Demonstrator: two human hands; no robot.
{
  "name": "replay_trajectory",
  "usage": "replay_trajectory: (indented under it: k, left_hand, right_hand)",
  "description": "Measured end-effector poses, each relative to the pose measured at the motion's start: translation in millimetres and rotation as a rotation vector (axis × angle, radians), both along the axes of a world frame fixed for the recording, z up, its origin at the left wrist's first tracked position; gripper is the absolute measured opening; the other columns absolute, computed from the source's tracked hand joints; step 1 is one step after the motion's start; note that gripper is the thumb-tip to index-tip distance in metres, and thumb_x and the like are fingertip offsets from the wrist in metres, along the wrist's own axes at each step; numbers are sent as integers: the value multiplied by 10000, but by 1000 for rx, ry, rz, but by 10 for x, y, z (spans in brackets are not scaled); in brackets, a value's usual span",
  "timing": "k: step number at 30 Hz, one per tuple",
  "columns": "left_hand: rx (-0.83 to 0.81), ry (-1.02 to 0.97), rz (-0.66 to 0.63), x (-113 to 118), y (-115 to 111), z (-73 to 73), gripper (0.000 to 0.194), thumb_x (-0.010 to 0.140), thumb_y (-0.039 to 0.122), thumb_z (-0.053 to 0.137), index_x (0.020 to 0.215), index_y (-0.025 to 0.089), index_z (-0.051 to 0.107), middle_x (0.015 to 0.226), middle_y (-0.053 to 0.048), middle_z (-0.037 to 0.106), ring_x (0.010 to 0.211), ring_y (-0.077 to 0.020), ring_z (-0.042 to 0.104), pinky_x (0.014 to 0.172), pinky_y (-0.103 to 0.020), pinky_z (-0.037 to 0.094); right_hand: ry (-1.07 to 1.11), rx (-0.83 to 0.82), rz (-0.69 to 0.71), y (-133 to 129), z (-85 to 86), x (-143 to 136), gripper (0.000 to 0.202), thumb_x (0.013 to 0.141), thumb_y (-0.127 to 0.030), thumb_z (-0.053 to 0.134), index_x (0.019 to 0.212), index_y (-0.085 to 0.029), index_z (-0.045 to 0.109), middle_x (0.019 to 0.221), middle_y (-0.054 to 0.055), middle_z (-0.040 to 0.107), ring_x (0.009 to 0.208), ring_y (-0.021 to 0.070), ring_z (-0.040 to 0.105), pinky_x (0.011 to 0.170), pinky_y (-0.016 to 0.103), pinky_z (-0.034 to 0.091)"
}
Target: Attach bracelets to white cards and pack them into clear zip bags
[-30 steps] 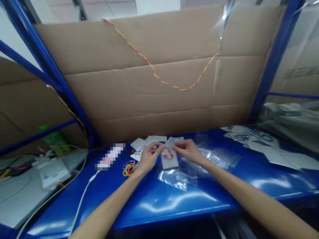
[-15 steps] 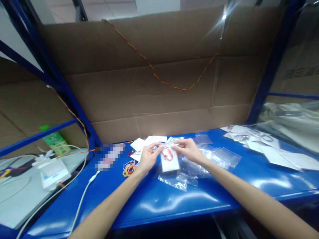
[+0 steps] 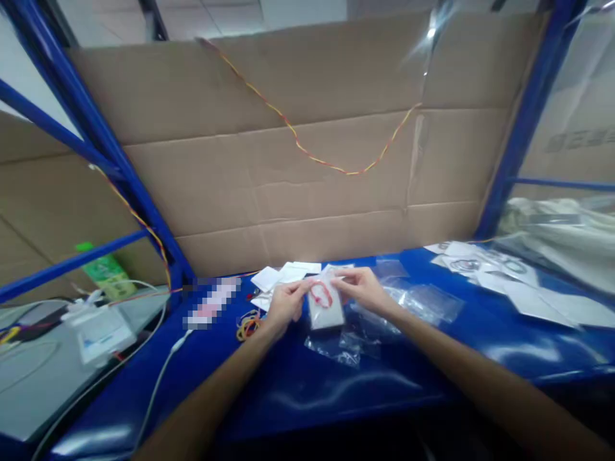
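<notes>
A white card (image 3: pixel 327 316) hangs upright between my two hands, with a red cord loop (image 3: pixel 321 295) lying on its upper part. My left hand (image 3: pixel 288 304) pinches the card's top left corner beside the loop. At the top right, my right hand (image 3: pixel 361 288) grips the card's edge between thumb and fingers. Clear plastic bags (image 3: pixel 423 302) lie under and to the right of the hands, and another clear bag (image 3: pixel 336 351) lies just below the card. Coloured cords (image 3: pixel 248 325) sit in a small coil left of my left hand.
White cards (image 3: pixel 267 279) lie behind my left hand. More cards and papers (image 3: pixel 538 298) are spread at the right of the blue table (image 3: pixel 269 390). At the left are a white cable (image 3: pixel 161 378), a white box (image 3: pixel 106 334) and a green bottle (image 3: pixel 109 272). Cardboard (image 3: pixel 307 192) stands behind.
The card and red loop have shifted very slightly left, and my left fingers have closed in a little. The picture's lighting has changed. Both hands still grip the card.
</notes>
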State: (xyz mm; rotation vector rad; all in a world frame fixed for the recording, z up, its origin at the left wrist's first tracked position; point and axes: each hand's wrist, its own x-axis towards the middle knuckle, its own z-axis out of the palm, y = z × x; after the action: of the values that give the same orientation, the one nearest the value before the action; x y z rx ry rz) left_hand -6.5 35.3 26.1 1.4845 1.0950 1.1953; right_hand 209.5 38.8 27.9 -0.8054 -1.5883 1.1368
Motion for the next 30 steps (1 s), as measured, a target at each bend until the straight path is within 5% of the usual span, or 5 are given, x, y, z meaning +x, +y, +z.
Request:
replay_trajectory:
  k: [16, 20, 22, 25, 30]
  left_hand:
    - [86, -101, 228, -83, 89, 4, 520, 766, 658, 739, 844, 145, 740, 385, 97, 384, 311, -66, 294, 325, -198, 195]
    - [81, -108, 228, -91, 91, 22, 523, 823, 637, 696, 926, 127, 755, 464, 38, 569, 322, -67, 371, 355, -201, 255]
    - [58, -106, 183, -90, 75, 42, 545, 864, 628, 647, 1051, 127, 754, 752, -60, 765, 352, -69, 447, 385, -220, 346]
    - [27, -100, 124, -91, 61, 55, 561, 870, 609, 637, 1201, 165, 719, 1199, -133, 762, 393, -64, 512, 443, -255, 452]
    - [190, 171, 108, -71, 45, 12, 509, 877, 574, 621, 1139, 152, 736, 1055, -111, 788, 409, -83, 503, 480, -266, 459]
  right_hand:
    - [-255, -60, 199, -128, 34, -53, 431, 815, -570, 744, 778, -141, 740, 676, 66, 736, 524, 167, 673, 422, 225, 495]
    - [-253, -32, 110, -64, 12, -35, 442, 851, -574, 680, 769, -142, 725, 752, 96, 770, 540, 173, 681, 417, 232, 481]
    - [-237, -7, 47, -15, 21, 11, 442, 867, -571, 652, 791, -142, 727, 788, 107, 778, 571, 184, 691, 432, 243, 492]
    - [-224, 45, -75, 64, 40, 111, 420, 895, -548, 607, 885, -147, 730, 832, 104, 786, 591, 188, 698, 451, 248, 494]
    - [-267, 180, -262, 170, 34, 246, 347, 922, -446, 585, 963, -142, 746, 750, 72, 763, 575, 188, 666, 536, 272, 484]
